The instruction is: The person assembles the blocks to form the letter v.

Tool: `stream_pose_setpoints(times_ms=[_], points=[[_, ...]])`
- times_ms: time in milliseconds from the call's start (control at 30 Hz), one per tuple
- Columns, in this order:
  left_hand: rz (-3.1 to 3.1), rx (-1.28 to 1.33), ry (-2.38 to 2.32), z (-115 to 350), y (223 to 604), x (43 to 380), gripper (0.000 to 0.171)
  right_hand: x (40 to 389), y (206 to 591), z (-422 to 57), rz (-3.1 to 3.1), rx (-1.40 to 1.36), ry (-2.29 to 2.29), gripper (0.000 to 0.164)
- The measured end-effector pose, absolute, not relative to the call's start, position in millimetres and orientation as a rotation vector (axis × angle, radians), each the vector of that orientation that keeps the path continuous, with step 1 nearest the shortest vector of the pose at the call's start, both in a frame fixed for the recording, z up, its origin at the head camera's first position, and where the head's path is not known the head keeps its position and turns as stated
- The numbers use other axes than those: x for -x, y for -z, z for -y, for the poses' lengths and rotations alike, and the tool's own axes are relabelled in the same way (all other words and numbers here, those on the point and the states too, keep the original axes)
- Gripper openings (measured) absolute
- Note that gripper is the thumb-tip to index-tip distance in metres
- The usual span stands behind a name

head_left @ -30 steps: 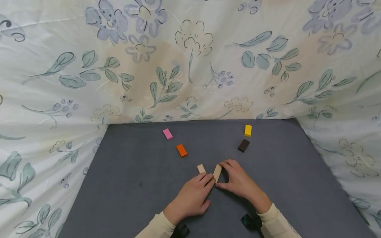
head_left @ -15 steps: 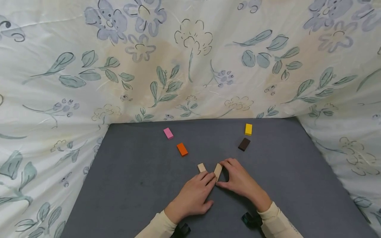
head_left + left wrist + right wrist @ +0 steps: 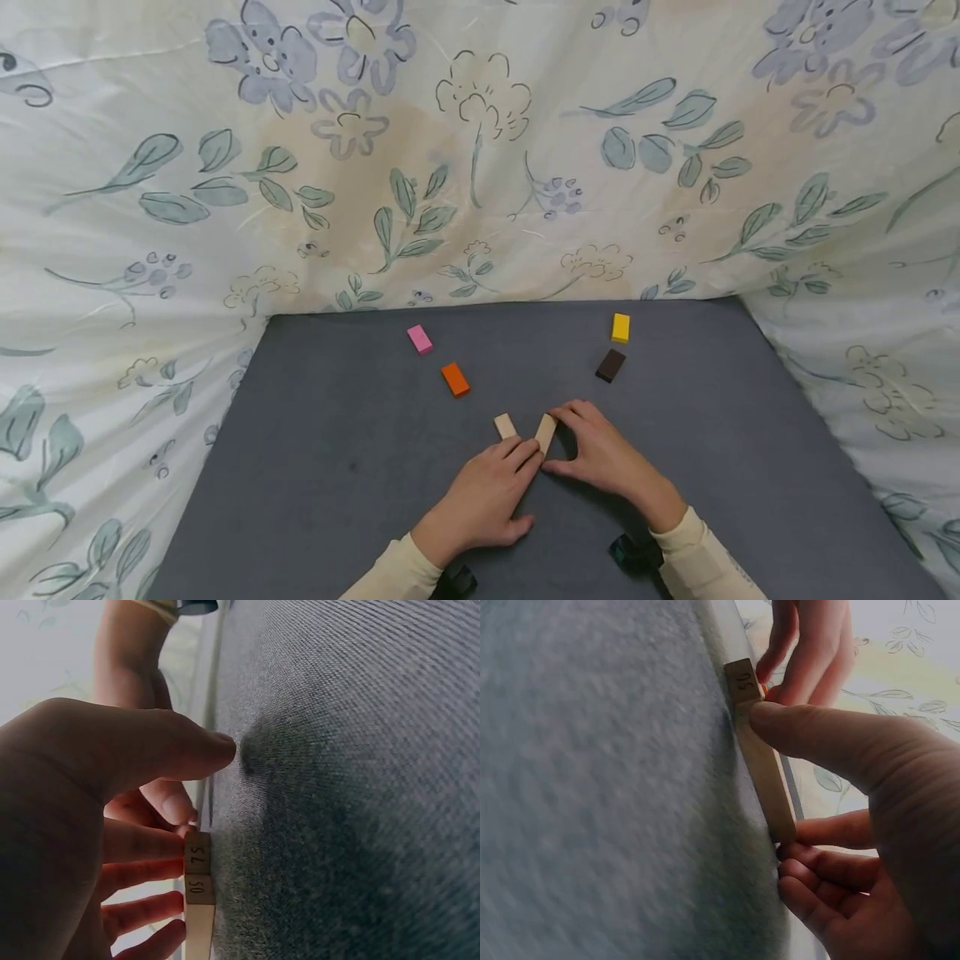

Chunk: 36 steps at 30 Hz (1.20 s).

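Two pale wooden blocks meet in a V in the head view, their near ends together. My left hand (image 3: 480,504) lies over the left wooden block (image 3: 506,426), fingers fairly straight and fingertips at the point where the blocks join. Its thumb is spread away, near the cloth. With thumb and index finger at opposite ends, my right hand (image 3: 603,457) pinches the right wooden block (image 3: 546,430). The left wrist view shows the touching block ends (image 3: 198,862) with printed numbers. In the right wrist view the right block's long side (image 3: 769,776) spans from thumb to index finger.
On the grey cloth-covered table (image 3: 337,517), pink (image 3: 420,339) and orange (image 3: 455,380) blocks lie at the back left. Yellow (image 3: 621,327) and dark brown (image 3: 611,365) blocks lie at the back right. A flowered curtain (image 3: 480,233) closes the back and sides.
Both hands and the two wooden blocks hold nearly the same positions. The whole head view has shifted slightly.
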<state>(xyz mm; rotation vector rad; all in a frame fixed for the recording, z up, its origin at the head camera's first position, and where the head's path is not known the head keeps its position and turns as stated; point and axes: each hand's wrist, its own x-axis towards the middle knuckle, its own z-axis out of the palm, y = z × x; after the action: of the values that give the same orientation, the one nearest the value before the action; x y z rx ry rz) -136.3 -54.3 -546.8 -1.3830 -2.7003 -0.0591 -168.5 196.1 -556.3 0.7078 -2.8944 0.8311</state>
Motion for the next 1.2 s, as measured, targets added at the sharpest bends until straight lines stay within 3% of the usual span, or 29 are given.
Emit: stream_pose_setpoints(times_ms=[700,1200], points=[[2.712,1.348,0.055,51,544,134,0.086,212,510,-263,2.785,-0.422,-0.767,0.071],[2.737,1.354,0.062,50,544,134,0.086,243,527,-298,2.873,-0.284,-0.845,0.071]])
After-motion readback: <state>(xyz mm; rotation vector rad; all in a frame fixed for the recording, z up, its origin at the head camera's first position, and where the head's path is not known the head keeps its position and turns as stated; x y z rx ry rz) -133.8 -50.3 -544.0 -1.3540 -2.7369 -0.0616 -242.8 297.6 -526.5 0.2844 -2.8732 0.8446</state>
